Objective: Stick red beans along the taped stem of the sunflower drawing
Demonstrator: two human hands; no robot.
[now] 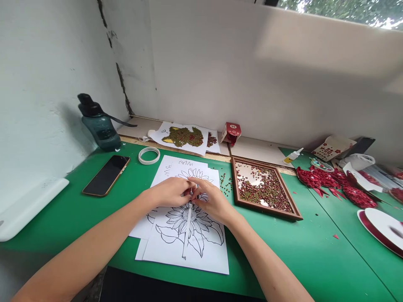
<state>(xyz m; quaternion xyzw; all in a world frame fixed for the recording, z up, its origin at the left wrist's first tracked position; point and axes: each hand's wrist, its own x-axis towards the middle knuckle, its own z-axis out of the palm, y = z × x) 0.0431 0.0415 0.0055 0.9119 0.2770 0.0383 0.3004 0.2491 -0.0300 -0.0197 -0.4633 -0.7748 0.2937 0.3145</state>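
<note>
A thin white tape strip (189,219) runs down over a line drawing of a sunflower (201,256). At its upper end my left hand (171,191) and my right hand (211,200) meet, fingertips pinched close together over the paper. Both sets of fingers are closed around the strip's end, though the exact grip is partly hidden by the fingers. Beneath the top sheet lie other drawing sheets (168,165), shifted to the left and toward the back. Behind them a roll of white tape (149,156) rests flat on the green table (126,226).
A phone (106,175) and a dark water bottle (100,126) are at left. A wooden frame with beans (264,188) stands right, loose beans (226,182) beside it. Behind are a bean picture (185,138), a red box (231,133) and a glue bottle (292,156).
</note>
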